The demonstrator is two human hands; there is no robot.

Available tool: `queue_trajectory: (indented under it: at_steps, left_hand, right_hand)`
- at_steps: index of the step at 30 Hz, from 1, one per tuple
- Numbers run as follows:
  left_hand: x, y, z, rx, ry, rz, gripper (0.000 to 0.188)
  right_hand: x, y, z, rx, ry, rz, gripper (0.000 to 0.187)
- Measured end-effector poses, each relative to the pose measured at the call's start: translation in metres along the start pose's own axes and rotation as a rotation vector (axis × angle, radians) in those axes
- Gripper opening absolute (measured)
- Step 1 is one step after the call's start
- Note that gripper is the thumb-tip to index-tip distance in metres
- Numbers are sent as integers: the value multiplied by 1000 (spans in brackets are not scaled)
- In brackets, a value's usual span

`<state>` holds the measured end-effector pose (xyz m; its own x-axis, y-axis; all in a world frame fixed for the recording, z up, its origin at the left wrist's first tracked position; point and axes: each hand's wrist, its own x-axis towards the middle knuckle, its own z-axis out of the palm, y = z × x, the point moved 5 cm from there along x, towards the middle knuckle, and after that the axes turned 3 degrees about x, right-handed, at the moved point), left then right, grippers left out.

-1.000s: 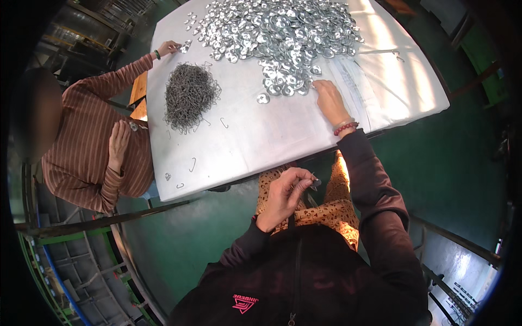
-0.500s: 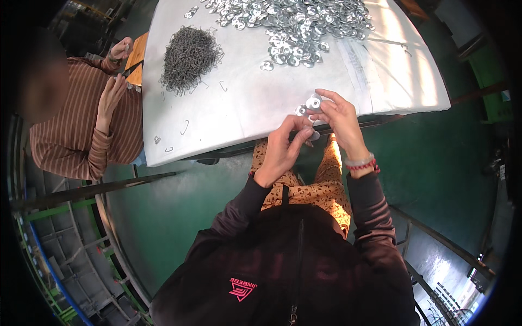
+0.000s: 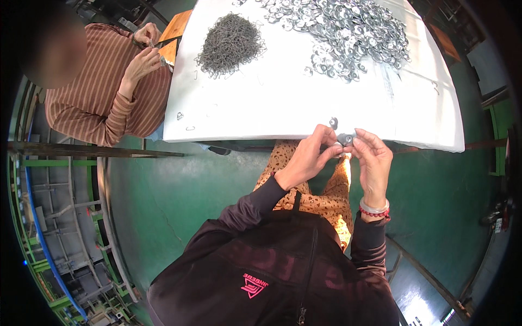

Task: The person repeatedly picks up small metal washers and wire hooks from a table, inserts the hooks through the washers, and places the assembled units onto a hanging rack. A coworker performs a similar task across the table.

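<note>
Just over the near edge of the white-covered table [image 3: 244,117], my left hand [image 3: 311,156] and my right hand [image 3: 375,163] meet fingertip to fingertip. Both are closed in a pinch on small shiny metal disc pieces [image 3: 346,139]. My fingers partly hide these pieces, so how they are joined cannot be made out. Another small metal piece [image 3: 333,123] shows at the table's near edge, beyond my left fingertips. Farther back lies a wide heap of similar silvery pieces with round holes [image 3: 361,41].
A heap of dark bent wire hooks [image 3: 231,46] sits at the table's left, with a few loose hooks [image 3: 190,129] nearer. On the left a co-worker in a striped top [image 3: 117,87] holds both hands by a wooden board [image 3: 175,27]. Metal framework [image 3: 70,217] stands lower left.
The view has shifted, so the table and heaps sit farther right. My right fingers, which held a disc piece up apart, now pinch close against the left ones. The co-worker's hands have come together.
</note>
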<state>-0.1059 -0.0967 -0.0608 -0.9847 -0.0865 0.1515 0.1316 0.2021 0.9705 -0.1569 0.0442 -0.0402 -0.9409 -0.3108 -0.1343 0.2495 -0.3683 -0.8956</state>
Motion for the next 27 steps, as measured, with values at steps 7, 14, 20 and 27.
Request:
queue_trajectory:
  at_steps: [7, 14, 20, 27]
  left_hand:
    - [33, -52, -100, 519, 351, -93, 22]
    - [77, -102, -177, 1119, 460, -295, 28]
    - [75, -109, -159, 1091, 245, -182, 14]
    - [32, -32, -52, 74, -163, -277, 14]
  right_hand:
    - [-9, 5, 2, 35, 21, -37, 16]
    - [-20, -16, 9, -26, -45, -42, 15]
    - [-23, -3, 4, -41, -104, -38, 15]
    - [-27, 12, -8, -54, -89, 23, 14]
